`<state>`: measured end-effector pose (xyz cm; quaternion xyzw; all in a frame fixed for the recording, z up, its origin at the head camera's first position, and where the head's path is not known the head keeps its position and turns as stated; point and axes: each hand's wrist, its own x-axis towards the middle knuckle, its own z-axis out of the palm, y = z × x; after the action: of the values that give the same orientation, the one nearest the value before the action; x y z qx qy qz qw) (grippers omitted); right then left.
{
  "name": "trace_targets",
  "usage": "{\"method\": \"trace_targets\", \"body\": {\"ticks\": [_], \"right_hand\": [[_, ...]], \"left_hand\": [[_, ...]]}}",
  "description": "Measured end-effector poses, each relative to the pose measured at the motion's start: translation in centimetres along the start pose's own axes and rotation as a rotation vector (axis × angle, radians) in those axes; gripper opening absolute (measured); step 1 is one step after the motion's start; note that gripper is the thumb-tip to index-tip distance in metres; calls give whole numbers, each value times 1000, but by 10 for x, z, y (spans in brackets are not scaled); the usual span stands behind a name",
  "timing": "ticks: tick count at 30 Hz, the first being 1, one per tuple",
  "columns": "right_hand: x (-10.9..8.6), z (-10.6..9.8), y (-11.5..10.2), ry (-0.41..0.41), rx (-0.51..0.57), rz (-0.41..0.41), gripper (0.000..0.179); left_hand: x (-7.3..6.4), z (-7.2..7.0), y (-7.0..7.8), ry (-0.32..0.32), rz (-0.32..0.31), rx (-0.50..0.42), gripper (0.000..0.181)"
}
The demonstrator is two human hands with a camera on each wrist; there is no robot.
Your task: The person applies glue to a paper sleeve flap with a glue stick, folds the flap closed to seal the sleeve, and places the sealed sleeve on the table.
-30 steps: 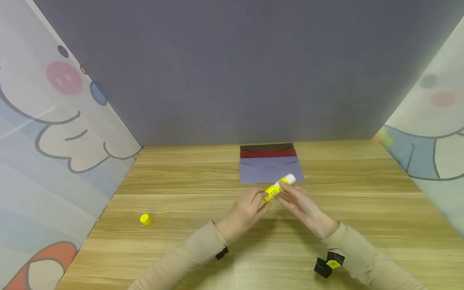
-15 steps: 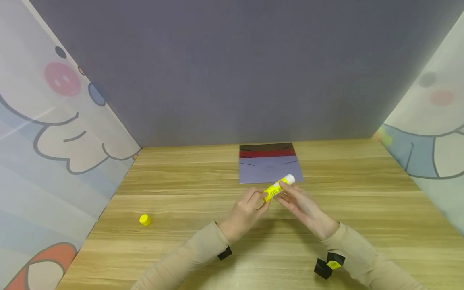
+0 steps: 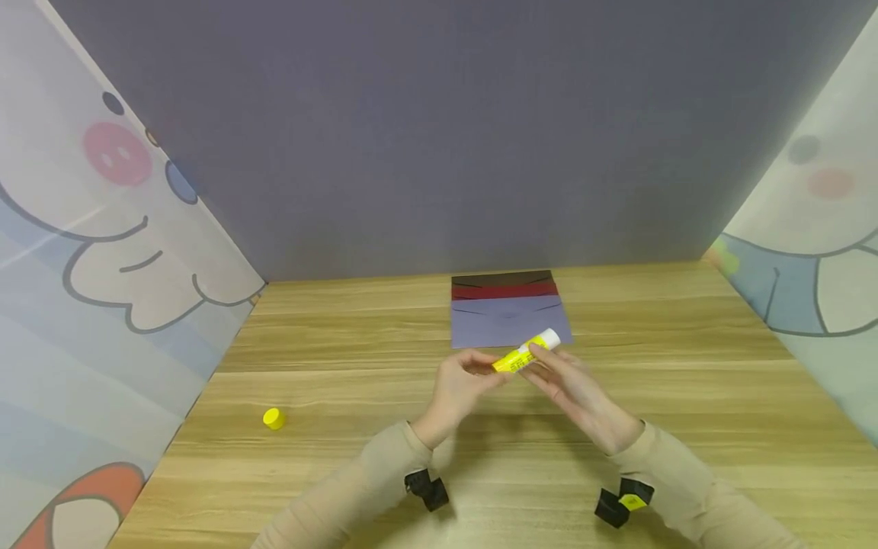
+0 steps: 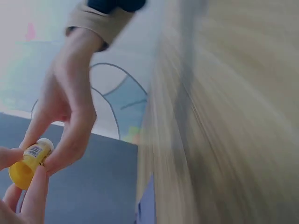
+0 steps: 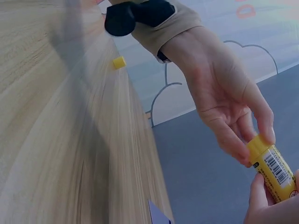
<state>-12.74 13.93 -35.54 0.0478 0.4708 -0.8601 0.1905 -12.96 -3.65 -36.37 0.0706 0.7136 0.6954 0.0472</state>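
Observation:
A yellow glue stick (image 3: pixel 519 360) with a white end is held slantwise above the table, its white end up and to the right. My left hand (image 3: pixel 453 390) pinches the lower yellow end between thumb and fingers; the right wrist view shows this grip on the base of the glue stick (image 5: pixel 273 168). Higher up, my right hand (image 3: pixel 581 400) holds the barrel with thumb and fingertips. The yellow cap (image 3: pixel 273 418) lies apart on the table at the left.
Behind the hands, a lavender envelope (image 3: pixel 507 324) overlaps a red envelope (image 3: pixel 504 293) and a dark brown envelope (image 3: pixel 501 279). A grey panel (image 3: pixel 439 152) rises at the table's far edge. Cartoon-printed sheets (image 3: pixel 103 267) flank the wooden table (image 3: pixel 357 320).
My left hand has turned at the wrist and changed its finger position on the glue stick's lower end. The right hand stays almost still. Cap and envelopes have not moved.

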Motion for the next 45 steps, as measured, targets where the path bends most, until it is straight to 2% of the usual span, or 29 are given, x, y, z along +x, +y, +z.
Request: {"method": "trace_targets", "body": {"ticks": [7, 12, 15, 22, 29, 33, 36, 40, 45], "right_hand": [[-1, 0, 1, -25, -17, -29, 8], [0, -2, 2, -48, -30, -44, 10], [1, -3, 3, -63, -39, -55, 15], [2, -5, 2, -114, -29, -65, 18], [3, -8, 2, -165, 2, -34, 28], [5, -11, 3, -177, 71, -3, 24], [6, -10, 3, -184, 60, -9, 19], [4, -9, 2, -166, -2, -42, 15], [4, -8, 1, -104, -105, -88, 13]], "left_hand": [[4, -3, -2, -85, -247, -350, 26], [5, -6, -5, -176, -379, -454, 29], [5, -7, -5, -193, -420, -506, 30], [6, -7, -6, -168, -486, -583, 31], [7, -7, -6, -172, -510, -619, 34], [6, -6, -6, -177, -495, -588, 33], [3, -8, -7, -208, -444, -463, 31], [1, -12, -9, -228, -373, -286, 32], [-2, -18, -7, -202, -298, -152, 33]]}}
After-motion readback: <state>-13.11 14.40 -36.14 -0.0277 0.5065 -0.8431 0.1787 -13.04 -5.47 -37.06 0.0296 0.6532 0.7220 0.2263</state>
